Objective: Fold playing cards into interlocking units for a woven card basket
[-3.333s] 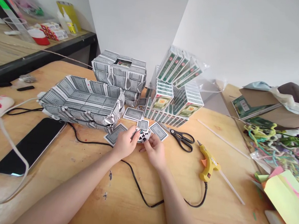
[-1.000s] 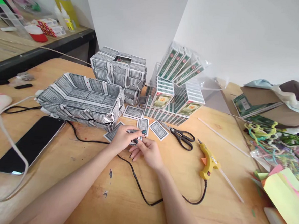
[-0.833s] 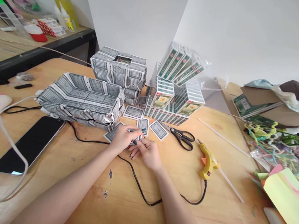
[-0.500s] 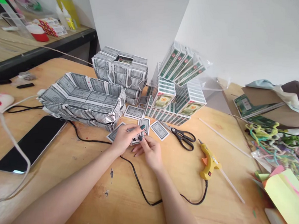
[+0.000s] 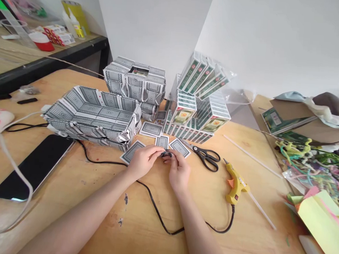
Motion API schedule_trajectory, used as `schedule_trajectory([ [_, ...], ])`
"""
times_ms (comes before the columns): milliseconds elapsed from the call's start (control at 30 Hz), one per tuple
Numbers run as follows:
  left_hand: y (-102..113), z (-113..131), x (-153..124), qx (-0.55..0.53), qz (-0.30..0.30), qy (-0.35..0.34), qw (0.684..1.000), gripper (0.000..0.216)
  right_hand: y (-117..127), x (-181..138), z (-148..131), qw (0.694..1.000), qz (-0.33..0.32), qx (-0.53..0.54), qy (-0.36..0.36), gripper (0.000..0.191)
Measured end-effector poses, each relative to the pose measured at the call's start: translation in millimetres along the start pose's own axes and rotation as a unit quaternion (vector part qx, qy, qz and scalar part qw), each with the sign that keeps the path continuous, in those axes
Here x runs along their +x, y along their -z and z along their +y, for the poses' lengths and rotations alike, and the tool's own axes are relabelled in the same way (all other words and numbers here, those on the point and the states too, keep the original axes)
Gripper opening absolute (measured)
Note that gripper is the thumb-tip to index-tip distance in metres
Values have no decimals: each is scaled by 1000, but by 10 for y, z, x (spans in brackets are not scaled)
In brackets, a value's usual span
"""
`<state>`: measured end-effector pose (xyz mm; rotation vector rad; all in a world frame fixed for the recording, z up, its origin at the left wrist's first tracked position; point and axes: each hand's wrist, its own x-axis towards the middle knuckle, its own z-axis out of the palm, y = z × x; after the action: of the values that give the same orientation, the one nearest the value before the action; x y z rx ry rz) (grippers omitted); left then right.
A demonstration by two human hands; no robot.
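Note:
My left hand (image 5: 143,160) and my right hand (image 5: 179,172) meet over the table, fingertips pinched together. Between them is a playing card, turned nearly edge-on and mostly hidden by the fingers. Loose cards lie face down just beyond: one (image 5: 132,151) by my left hand, another (image 5: 162,142) ahead of the fingertips, and one (image 5: 179,147) beyond my right hand. Left of the hands stands an open box built of folded cards (image 5: 98,111), and behind it a second card-built box (image 5: 136,83) with an opening in its top.
Stacked card packs (image 5: 184,108) stand at the back. Black-handled scissors (image 5: 206,156) and a yellow glue gun (image 5: 235,182) lie right; the black cable (image 5: 153,202) crosses before me. A phone (image 5: 35,166) lies left, coloured pipe cleaners (image 5: 316,163) far right.
My hands have shifted slightly right, and the left has moved off the face-down card beside it. The held card's club face showed before; now the card is tilted nearly edge-on.

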<state>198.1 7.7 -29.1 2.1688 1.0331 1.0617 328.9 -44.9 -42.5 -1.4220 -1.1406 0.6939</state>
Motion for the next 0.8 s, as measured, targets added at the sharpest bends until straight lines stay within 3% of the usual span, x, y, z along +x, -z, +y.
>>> schedule_trajectory([
  [500,-13,-7,-23,36,1,-54,998,10,21,-25,-86,977,33,-182,110,24],
  [800,-35,-20,-47,50,-9,-57,997,9,-19,-58,-83,963,79,-235,102,22],
])
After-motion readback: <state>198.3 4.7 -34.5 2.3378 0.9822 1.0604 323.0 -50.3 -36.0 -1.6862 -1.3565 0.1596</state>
